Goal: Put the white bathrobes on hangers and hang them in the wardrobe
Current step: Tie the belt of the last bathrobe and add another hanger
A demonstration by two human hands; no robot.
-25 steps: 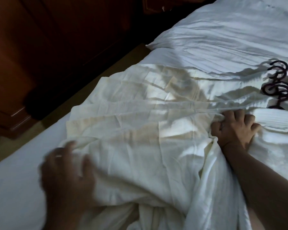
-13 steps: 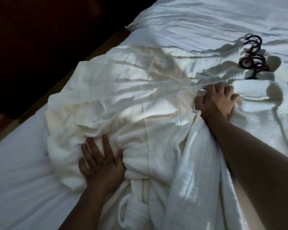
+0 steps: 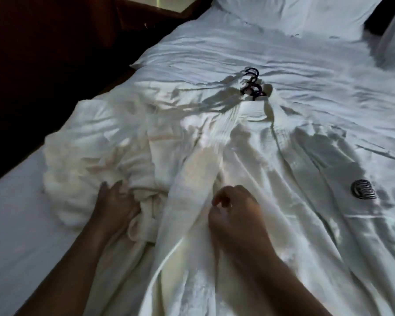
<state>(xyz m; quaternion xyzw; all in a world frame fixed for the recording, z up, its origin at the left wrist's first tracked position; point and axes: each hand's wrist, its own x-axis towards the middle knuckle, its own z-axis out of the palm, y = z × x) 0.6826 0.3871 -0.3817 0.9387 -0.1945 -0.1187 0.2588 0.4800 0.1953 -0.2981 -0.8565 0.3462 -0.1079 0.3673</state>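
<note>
The white bathrobes (image 3: 249, 156) lie spread out on the bed (image 3: 306, 65). Dark hanger hooks (image 3: 252, 84) poke out at the collar, so I think the hangers are already in. The left hand (image 3: 114, 206) rests flat on bunched cloth. The right hand (image 3: 235, 215) curls over a robe edge, but I cannot tell if it pinches. Hanging them in the wardrobe is not yet done.

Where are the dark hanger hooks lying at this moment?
In the head view the hanger hooks lie on the bed, upper centre, at the collar end of the white bathrobe and below the pillow.
</note>
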